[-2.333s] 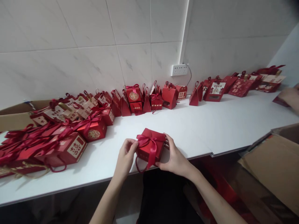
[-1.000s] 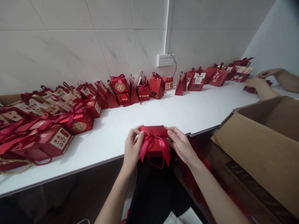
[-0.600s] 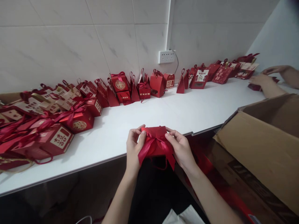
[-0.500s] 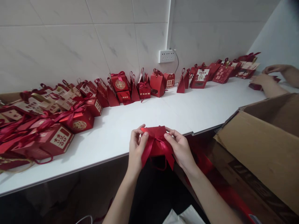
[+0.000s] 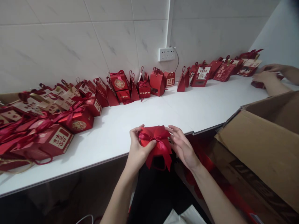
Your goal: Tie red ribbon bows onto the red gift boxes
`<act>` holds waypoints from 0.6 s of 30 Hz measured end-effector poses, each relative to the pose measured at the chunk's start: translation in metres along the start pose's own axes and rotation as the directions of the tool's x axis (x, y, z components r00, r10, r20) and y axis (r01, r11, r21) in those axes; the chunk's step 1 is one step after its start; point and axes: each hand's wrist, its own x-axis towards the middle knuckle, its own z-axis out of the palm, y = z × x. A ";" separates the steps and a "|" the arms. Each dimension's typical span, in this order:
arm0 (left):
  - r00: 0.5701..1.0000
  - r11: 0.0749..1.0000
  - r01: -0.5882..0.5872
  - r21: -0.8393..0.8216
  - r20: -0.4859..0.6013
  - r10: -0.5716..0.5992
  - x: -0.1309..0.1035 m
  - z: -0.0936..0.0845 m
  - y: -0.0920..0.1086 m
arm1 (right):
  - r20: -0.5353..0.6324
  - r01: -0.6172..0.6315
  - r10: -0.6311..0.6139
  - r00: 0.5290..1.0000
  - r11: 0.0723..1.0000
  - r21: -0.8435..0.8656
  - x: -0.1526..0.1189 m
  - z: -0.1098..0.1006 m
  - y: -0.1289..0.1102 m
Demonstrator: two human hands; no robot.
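Note:
A small red gift box [image 5: 161,129] with a satin ribbon bow [image 5: 157,139] on its top is held over my lap, just off the front edge of the white table [image 5: 112,137]. My left hand [image 5: 139,149] grips its left side, thumb pressed on the bow's knot. Beside the right side of the box is my right hand [image 5: 183,147], its fingers loose and apart; whether a fingertip touches the box is hard to tell. Two ribbon tails and a thin cord loop hang from the front of the box.
Finished-looking red gift boxes [image 5: 79,119] crowd the table's left end, and more red boxes [image 5: 157,82] line the wall. At right stands an open cardboard carton [image 5: 259,143]. Behind it another person's hands [image 5: 268,77] hold a dark red box. A socket strip [image 5: 166,54] is on the wall.
My left thumb has moved onto the bow's knot. My right hand has let go of its pinch and drawn slightly right, fingers spreading. The box has turned a little.

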 end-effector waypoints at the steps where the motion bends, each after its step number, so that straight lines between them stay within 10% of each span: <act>1: 1.000 1.000 0.003 0.001 0.003 -0.003 0.000 0.000 0.001 | 0.048 0.029 -0.028 0.998 0.999 -0.030 -0.001 -0.001 0.002; 5: 0.999 0.999 0.035 0.011 0.027 -0.035 -0.001 0.000 0.000 | 0.018 0.166 -0.169 0.985 0.931 -0.324 -0.013 0.000 0.005; 8: 0.996 0.996 0.079 0.038 0.030 -0.080 0.000 0.001 -0.001 | -0.161 0.306 -0.472 0.867 0.759 -0.574 -0.037 0.011 0.003; 10: 0.994 0.994 0.103 0.038 0.032 -0.105 0.001 0.002 -0.001 | -0.073 0.365 -0.523 0.849 0.681 -0.635 -0.055 0.022 0.001; 13: 0.993 0.993 0.114 0.037 0.023 -0.114 0.001 0.004 0.000 | 0.166 0.224 -0.152 0.974 0.713 -0.664 -0.070 0.041 0.003; 18: 0.992 0.990 0.127 0.055 0.016 -0.129 -0.002 0.006 0.007 | 0.059 -0.071 0.127 0.990 0.818 -0.571 -0.055 0.057 0.012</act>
